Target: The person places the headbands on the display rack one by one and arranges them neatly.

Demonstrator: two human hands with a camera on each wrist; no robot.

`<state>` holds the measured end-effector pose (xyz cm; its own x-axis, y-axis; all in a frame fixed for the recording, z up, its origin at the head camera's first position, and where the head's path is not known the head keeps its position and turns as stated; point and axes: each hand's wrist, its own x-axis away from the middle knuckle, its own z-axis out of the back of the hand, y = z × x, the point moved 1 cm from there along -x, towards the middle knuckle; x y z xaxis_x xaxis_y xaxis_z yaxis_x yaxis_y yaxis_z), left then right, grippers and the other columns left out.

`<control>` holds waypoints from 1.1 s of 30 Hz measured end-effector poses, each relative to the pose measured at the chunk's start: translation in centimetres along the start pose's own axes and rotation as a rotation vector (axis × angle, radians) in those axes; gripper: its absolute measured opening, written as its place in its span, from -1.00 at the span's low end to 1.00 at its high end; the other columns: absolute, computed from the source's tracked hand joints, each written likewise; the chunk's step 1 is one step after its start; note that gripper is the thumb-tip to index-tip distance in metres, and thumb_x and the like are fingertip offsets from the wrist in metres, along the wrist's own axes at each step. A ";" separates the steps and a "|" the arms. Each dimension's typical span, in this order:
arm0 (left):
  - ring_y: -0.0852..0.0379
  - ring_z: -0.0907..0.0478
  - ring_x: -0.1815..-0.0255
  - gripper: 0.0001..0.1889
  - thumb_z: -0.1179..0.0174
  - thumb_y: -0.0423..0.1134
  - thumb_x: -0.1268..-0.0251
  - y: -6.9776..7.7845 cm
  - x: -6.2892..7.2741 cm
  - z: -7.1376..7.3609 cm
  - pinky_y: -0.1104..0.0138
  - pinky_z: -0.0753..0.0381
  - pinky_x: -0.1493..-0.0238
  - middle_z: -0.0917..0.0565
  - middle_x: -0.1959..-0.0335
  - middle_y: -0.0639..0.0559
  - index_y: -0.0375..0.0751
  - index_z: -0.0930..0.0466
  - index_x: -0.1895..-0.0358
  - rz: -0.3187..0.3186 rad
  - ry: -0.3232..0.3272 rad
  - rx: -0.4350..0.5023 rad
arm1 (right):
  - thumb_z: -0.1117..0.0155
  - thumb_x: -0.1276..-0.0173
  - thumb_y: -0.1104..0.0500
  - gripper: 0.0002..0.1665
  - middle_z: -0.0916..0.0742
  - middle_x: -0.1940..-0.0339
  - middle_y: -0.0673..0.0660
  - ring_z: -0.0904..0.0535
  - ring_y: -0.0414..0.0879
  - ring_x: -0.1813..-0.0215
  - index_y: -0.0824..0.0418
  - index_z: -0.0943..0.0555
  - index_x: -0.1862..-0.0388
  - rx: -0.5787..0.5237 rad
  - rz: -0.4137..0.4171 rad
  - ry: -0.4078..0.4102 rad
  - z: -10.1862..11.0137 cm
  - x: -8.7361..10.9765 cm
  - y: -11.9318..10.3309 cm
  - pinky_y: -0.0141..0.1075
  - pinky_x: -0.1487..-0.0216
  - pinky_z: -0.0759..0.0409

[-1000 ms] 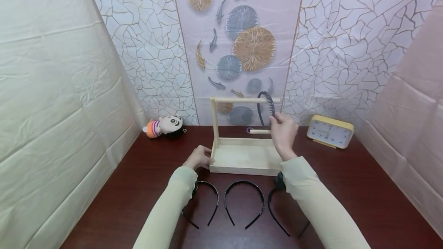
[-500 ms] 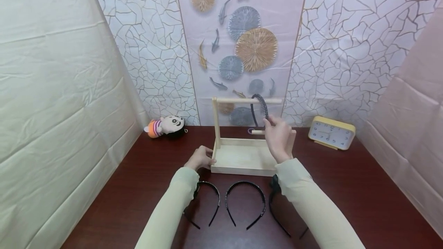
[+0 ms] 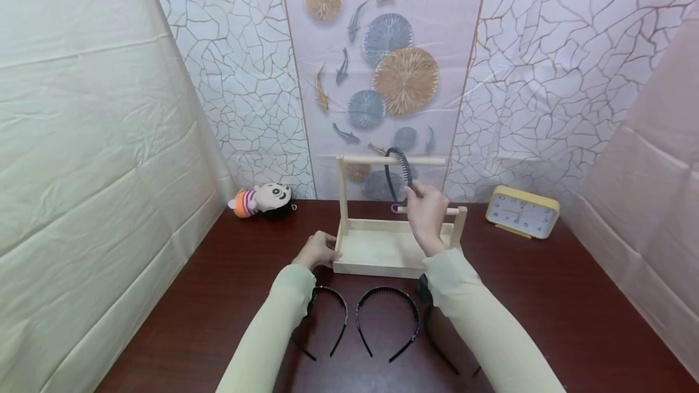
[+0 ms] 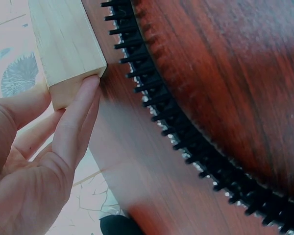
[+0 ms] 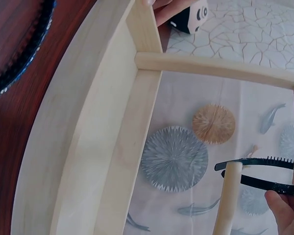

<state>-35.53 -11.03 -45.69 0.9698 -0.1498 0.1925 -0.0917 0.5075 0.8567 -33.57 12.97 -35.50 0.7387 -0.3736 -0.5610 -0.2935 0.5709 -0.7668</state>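
The right hand pinches a black headband between thumb and fingers; from the head view I see its arch straddling the upper rod of a wooden rack. The left hand grips the rack's left end. Nearer, more headbands lie on the dark red table: the middle headband in full sight, others partly behind the sleeves.

The left wrist view brings that grip close: thumb on one side of the wood, fingers against another, and nearby the teeth and glittering edge of a tabletop headband.

The right wrist view gives what the head view half hides: both tips of the held headband, near the lower rod's end. Whether they touch it, I cannot tell.
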 end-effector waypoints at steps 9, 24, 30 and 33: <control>-0.10 -0.70 0.19 -0.50 -0.29 -0.46 -0.24 -0.1 -0.2 0.0 0.21 -0.78 0.37 -0.64 0.06 -0.31 -0.47 -0.47 -0.25 -0.002 -0.003 -0.037 | -0.37 -0.30 0.23 -0.84 -0.79 0.21 0.24 -0.73 0.11 0.13 0.26 -0.78 0.19 -0.022 -0.011 -0.017 -1.2 0.4 -0.8 -0.05 -0.04 -0.67; -0.10 -0.71 0.23 -0.53 -0.31 -0.47 -0.21 0.2 -0.2 -0.1 0.21 -0.78 0.38 -0.66 0.11 -0.33 -0.48 -0.51 -0.21 -0.005 0.009 -0.042 | -0.40 -0.26 0.24 -0.78 -0.78 0.15 0.26 -0.72 0.14 0.12 0.28 -0.77 0.12 -0.024 -0.013 -0.020 -3.2 0.7 -1.1 -0.03 -0.05 -0.64; -0.12 -0.71 0.19 -0.51 -0.30 -0.50 -0.20 0.2 -0.3 0.0 0.19 -0.78 0.37 -0.66 0.08 -0.35 -0.50 -0.49 -0.22 -0.004 -0.006 -0.022 | -0.39 -0.29 0.21 -0.77 -0.78 0.18 0.26 -0.70 0.13 0.14 0.27 -0.76 0.10 -0.027 -0.009 -0.047 -3.9 0.8 -1.7 -0.04 0.01 -0.63; -0.13 -0.71 0.19 -0.51 -0.30 -0.50 -0.20 0.2 -0.3 0.0 0.19 -0.78 0.37 -0.65 0.07 -0.35 -0.50 -0.49 -0.22 -0.006 -0.009 -0.024 | -0.38 -0.30 0.21 -0.78 -0.79 0.21 0.25 -0.70 0.12 0.17 0.26 -0.77 0.11 -0.026 -0.011 -0.052 -4.2 0.9 -2.0 -0.05 0.03 -0.63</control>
<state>-35.82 -10.95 -45.58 0.9683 -0.1605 0.1915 -0.0800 0.5267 0.8463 -34.93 8.43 -35.80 0.7725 -0.3408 -0.5357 -0.3003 0.5472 -0.7812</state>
